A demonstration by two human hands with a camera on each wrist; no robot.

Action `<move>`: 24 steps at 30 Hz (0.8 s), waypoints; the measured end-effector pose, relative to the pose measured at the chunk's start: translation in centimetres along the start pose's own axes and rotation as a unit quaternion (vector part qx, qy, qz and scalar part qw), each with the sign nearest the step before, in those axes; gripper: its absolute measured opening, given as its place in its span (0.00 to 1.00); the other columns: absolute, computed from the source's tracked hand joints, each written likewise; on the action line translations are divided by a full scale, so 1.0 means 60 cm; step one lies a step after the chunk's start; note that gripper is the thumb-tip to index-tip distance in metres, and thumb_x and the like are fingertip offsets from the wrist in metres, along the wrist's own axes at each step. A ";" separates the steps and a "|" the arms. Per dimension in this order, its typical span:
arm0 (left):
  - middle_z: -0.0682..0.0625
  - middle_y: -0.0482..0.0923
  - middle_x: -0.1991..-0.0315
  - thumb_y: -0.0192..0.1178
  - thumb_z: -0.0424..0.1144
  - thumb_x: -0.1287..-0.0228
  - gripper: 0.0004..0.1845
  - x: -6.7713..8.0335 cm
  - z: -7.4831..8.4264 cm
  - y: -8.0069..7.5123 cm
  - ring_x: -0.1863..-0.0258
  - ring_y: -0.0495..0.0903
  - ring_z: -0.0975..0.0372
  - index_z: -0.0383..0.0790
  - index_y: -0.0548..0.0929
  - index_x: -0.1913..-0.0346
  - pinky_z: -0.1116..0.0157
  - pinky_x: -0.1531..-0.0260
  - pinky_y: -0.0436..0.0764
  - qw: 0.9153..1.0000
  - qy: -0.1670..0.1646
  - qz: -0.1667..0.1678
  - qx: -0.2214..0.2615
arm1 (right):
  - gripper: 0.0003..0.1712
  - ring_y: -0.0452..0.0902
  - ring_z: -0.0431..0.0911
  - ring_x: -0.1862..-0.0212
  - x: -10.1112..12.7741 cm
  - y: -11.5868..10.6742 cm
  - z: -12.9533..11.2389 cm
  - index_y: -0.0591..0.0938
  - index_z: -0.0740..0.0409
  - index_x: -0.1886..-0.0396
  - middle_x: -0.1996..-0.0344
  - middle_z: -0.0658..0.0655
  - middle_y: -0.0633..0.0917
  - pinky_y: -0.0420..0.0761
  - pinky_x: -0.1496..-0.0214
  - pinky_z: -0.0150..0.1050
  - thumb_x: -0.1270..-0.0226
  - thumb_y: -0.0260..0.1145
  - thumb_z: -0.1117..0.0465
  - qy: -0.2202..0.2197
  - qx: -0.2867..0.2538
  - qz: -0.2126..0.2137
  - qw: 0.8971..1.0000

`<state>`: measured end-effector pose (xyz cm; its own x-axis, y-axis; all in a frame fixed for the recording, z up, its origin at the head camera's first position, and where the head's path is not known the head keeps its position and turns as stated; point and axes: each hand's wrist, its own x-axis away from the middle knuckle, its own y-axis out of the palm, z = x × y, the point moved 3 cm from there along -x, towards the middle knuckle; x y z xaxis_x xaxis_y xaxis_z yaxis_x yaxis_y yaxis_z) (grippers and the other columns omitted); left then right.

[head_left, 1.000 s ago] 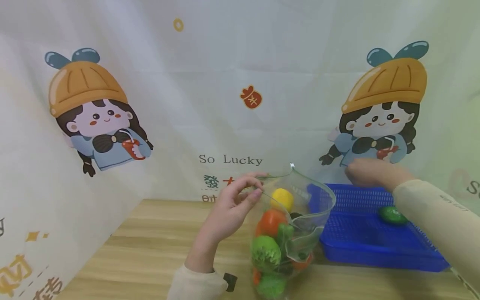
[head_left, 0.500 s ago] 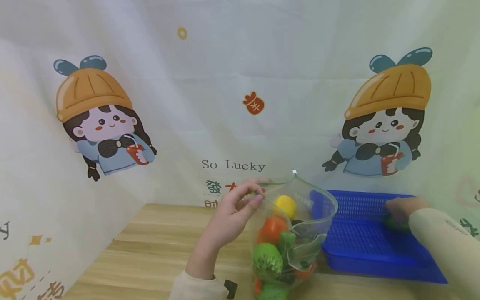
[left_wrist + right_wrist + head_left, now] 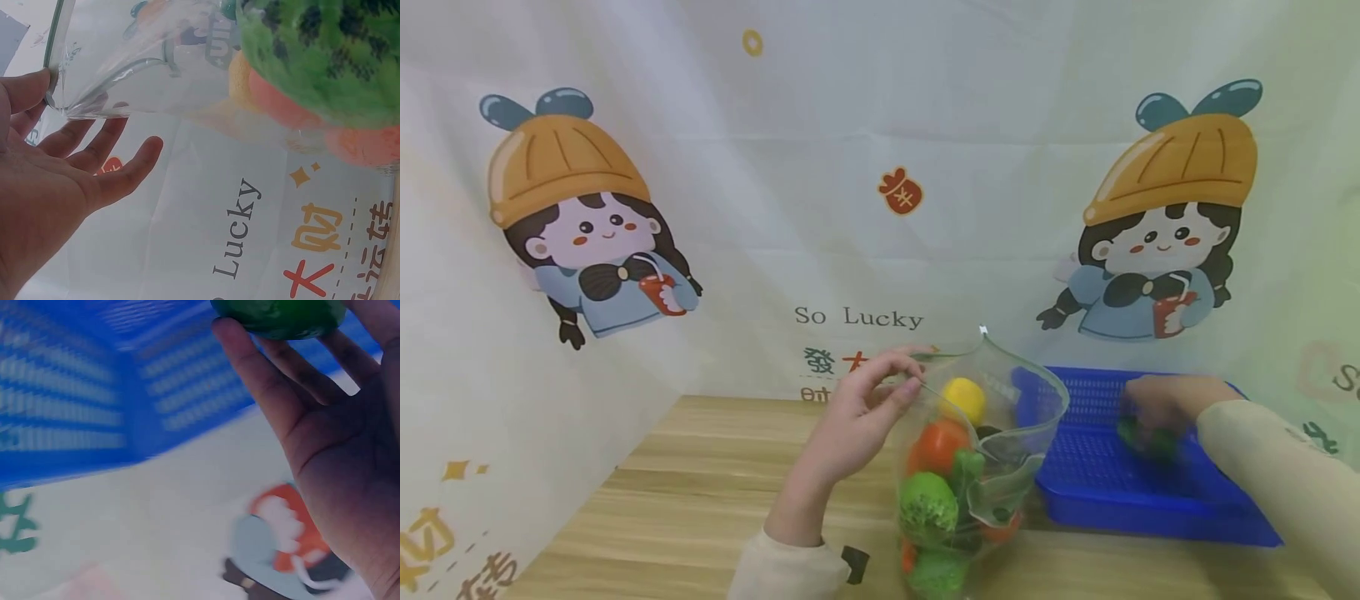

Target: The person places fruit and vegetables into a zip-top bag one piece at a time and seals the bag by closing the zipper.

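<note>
In the head view my left hand (image 3: 861, 417) pinches the rim of a clear zip bag (image 3: 1045, 400) between thumb and fingers, keeping its mouth apart. Through the plastic I see a yellow piece (image 3: 964, 402), an orange-red one (image 3: 943, 446) and a mottled green one (image 3: 928, 504), among several toy-like fruits or vegetables. My right hand (image 3: 1176, 404), over the blue basket, holds a glossy dark green oval fruit or vegetable (image 3: 1150, 442), blurred here. Its exact kind cannot be told. In the right wrist view my fingers curl around that green piece (image 3: 281, 315).
The blue perforated basket (image 3: 1165, 521) stands right of the bag on a wooden table (image 3: 662, 500). Behind the table hangs a pale printed cloth (image 3: 820, 208) with cartoon figures, which also covers the left side.
My right hand has come down into the basket, taken hold of the dark green piece and moved it left and slightly up. The left hand has stayed on the bag's rim.
</note>
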<state>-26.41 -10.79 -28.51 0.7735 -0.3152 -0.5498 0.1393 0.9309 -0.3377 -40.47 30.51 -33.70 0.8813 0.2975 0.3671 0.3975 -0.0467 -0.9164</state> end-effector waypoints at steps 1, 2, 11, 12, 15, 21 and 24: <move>0.45 0.78 0.28 0.58 0.37 0.18 0.07 0.000 0.000 -0.001 0.26 0.76 0.49 0.37 0.81 0.49 0.47 0.30 0.82 1.000 0.001 0.000 -0.001 | 0.28 0.83 0.51 0.60 -0.001 -0.009 -0.011 0.80 0.70 0.40 0.53 0.64 0.87 0.90 0.60 0.48 0.36 0.77 0.64 -0.012 -0.010 0.009 1.000; 0.44 0.78 0.28 0.58 0.37 0.18 0.07 0.001 0.001 -0.001 0.25 0.75 0.49 0.36 0.81 0.49 0.47 0.30 0.82 1.000 0.002 0.000 -0.002 | 0.33 0.85 0.53 0.56 0.000 -0.019 -0.024 0.78 0.71 0.35 0.50 0.66 0.87 0.91 0.56 0.52 0.37 0.78 0.62 -0.028 -0.008 0.026 0.999; 0.41 0.74 0.25 0.57 0.36 0.18 0.08 0.002 0.002 -0.003 0.24 0.74 0.47 0.34 0.80 0.49 0.49 0.34 0.85 1.000 -0.001 -0.001 0.002 | 0.39 0.87 0.65 0.46 0.117 -0.120 -0.183 0.75 0.64 0.30 0.43 0.72 0.87 0.87 0.47 0.62 0.30 0.75 0.45 -0.120 -0.036 0.322 0.939; 0.40 0.74 0.25 0.57 0.36 0.18 0.07 0.002 0.002 -0.003 0.24 0.74 0.46 0.35 0.80 0.49 0.49 0.34 0.85 1.000 -0.002 -0.001 0.003 | 0.40 0.86 0.67 0.43 0.136 -0.121 -0.199 0.73 0.64 0.29 0.41 0.73 0.86 0.85 0.43 0.64 0.28 0.74 0.43 -0.114 -0.062 0.349 0.928; 0.41 0.74 0.24 0.57 0.36 0.18 0.07 0.002 0.003 -0.004 0.22 0.72 0.47 0.36 0.81 0.49 0.48 0.33 0.84 1.000 0.000 -0.001 0.002 | 0.43 0.78 0.71 0.32 0.190 -0.106 -0.242 0.68 0.60 0.25 0.34 0.72 0.82 0.77 0.35 0.73 0.26 0.71 0.39 -0.098 -0.141 0.401 0.900; 0.43 0.74 0.24 0.57 0.36 0.18 0.07 0.002 0.002 -0.004 0.20 0.68 0.48 0.36 0.81 0.48 0.47 0.31 0.82 1.000 0.004 -0.002 -0.001 | 0.40 0.71 0.74 0.27 0.245 -0.039 -0.283 0.69 0.53 0.24 0.28 0.67 0.78 0.71 0.35 0.80 0.28 0.74 0.46 -0.117 -0.238 0.467 0.844; 0.42 0.75 0.25 0.57 0.36 0.18 0.08 0.003 0.000 -0.006 0.22 0.71 0.46 0.35 0.81 0.48 0.48 0.32 0.83 1.000 0.008 0.001 -0.003 | 0.39 0.72 0.73 0.27 0.243 -0.021 -0.293 0.70 0.52 0.25 0.28 0.66 0.78 0.71 0.35 0.80 0.28 0.75 0.46 -0.119 -0.254 0.472 0.836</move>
<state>-26.32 -11.14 -28.47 0.7631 -0.3169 -0.5632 0.1343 0.9303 -0.3414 -23.62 18.14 -24.39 0.8123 0.0779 -0.5780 -0.3354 -0.7483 -0.5723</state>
